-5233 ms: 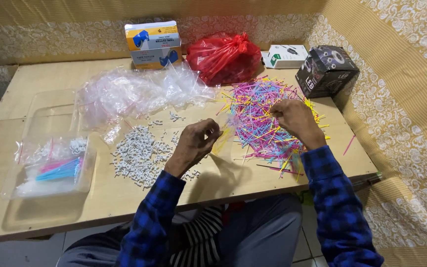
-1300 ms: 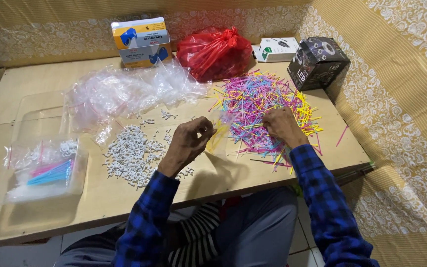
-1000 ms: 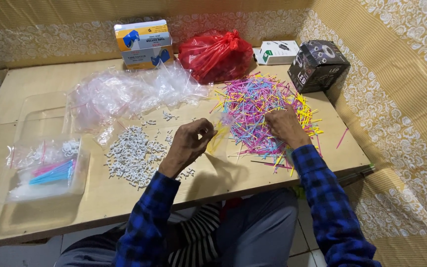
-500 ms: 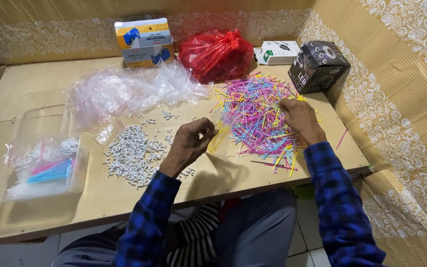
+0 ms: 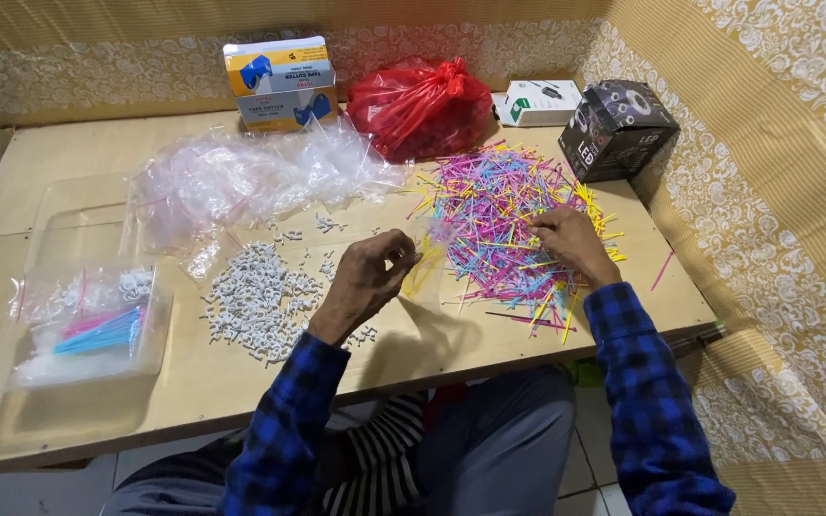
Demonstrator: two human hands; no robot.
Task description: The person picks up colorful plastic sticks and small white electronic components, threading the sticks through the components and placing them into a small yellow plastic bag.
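Both hands: left hand [image 5: 367, 282] pinches sticks, right hand [image 5: 571, 241] rests on coloured sticks [image 5: 504, 215].

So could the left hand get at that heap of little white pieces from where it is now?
Probably yes. The left hand hangs just right of the white pieces, and only bare table lies between; nothing blocks it, though its fingers look closed on something small.

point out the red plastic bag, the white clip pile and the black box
red plastic bag [image 5: 420, 103], head view, middle of its bulging front
white clip pile [image 5: 258, 301], head view, dense centre of the heap
black box [image 5: 614, 143], head view, its near side face
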